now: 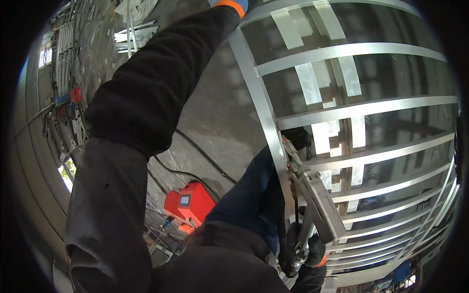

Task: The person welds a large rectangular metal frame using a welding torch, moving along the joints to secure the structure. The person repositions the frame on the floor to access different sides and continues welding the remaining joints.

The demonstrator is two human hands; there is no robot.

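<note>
My left arm reaches up to the top edge, where my left hand (236, 4) shows only as a blue glove with an orange cuff, close to the corner of a silver metal frame (264, 117). Its fingers are cut off from view. Low at centre right, my right hand (316, 248), in a dark glove with an orange cuff, is closed round the silver handle of a long grey metal tool like a locking clamp (315, 195). The tool lies slanted against the frame's near side rail, its far end at that rail. Several parallel crossbars (361, 106) run rightward from the rail.
A red machine with a small screen (198, 199) stands on the grey floor at lower left, with black cables (205, 155) trailing nearby. Under the frame are pale flat strips (308, 83). White lengths of profile (134, 39) lie at upper left. My leg (249, 190) is beside the rail.
</note>
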